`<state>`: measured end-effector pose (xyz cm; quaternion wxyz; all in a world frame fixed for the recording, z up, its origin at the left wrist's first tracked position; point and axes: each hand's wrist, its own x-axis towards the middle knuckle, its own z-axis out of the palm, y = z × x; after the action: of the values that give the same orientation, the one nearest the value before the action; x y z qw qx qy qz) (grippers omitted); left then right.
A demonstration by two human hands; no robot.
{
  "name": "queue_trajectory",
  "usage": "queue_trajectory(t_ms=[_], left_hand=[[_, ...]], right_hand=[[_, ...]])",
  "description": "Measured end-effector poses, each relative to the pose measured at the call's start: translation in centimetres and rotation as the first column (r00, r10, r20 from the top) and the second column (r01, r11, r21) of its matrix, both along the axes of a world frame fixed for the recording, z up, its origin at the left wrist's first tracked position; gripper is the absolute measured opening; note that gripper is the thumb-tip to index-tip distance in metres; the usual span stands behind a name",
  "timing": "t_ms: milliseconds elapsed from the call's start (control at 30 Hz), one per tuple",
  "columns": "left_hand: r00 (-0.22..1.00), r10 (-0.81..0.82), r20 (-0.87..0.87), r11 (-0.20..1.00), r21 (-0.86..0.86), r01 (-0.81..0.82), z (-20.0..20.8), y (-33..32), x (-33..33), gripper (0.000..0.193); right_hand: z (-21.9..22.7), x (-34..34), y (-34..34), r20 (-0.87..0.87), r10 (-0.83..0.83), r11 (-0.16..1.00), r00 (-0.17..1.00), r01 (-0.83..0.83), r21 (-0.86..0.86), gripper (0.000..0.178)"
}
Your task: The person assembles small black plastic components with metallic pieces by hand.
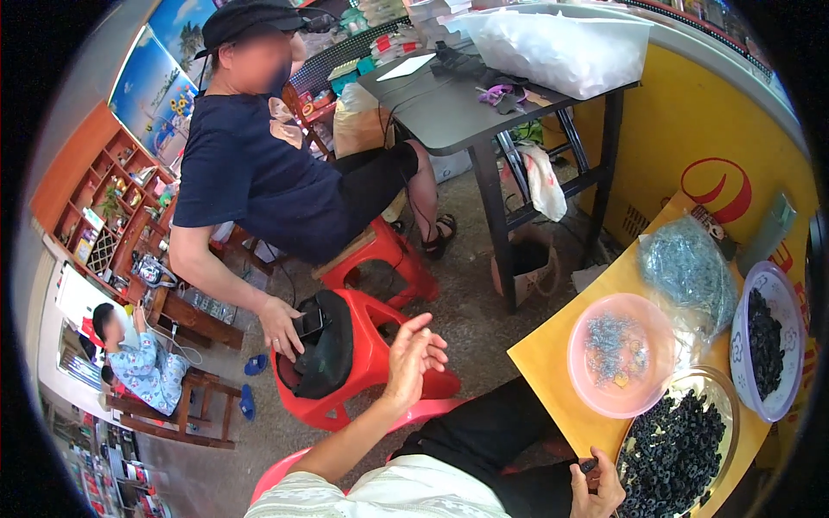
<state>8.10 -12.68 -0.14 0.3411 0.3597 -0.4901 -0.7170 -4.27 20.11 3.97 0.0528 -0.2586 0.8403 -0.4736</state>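
Out to the left, my left hand [416,358] is raised above the floor near a red stool [363,337], its fingers apart and nothing in them. Low on the right, my right hand [598,485] pinches a small black part [589,465] between thumb and fingers. Beside that hand lies a round metal tray [732,406] heaped with small black parts [678,449]. Just beyond it, a pink bowl [580,393] holds small silvery pieces, perhaps screws or springs. A pale purple basin [741,367] at the far right contains more black parts.
The bowl and tray rest on a yellow board [553,371], with a clear plastic bag [686,268] of small parts. Opposite sits a person [259,173], one hand at a black bag on the red stool. A dark table [449,112] carries a white bin [561,52]. Another person [147,367] sits farther left.
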Motion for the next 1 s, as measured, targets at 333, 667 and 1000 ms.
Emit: queue_trajectory(t_ms=[333,667,1000], left_hand=[[0.975,-0.224,-0.003,0.973,0.055,0.224,0.5,3.7,-2.3,0.036],[0.938,-0.338,0.08,0.939,-0.043,0.342,2.1,6.2,-4.8,0.029],[0.878,-0.465,0.115,0.885,0.071,0.46,0.0,8.8,-5.0,0.024]], right_hand=[[0.0,0.6,1.3,0.054,-0.062,0.998,0.997,0.06,0.023,0.039],[1.0,-2.1,3.4,0.031,-0.234,0.972,0.972,0.233,0.034,0.042],[5.2,-12.9,8.2,0.006,-0.54,0.841,0.842,0.539,0.048,0.035]])
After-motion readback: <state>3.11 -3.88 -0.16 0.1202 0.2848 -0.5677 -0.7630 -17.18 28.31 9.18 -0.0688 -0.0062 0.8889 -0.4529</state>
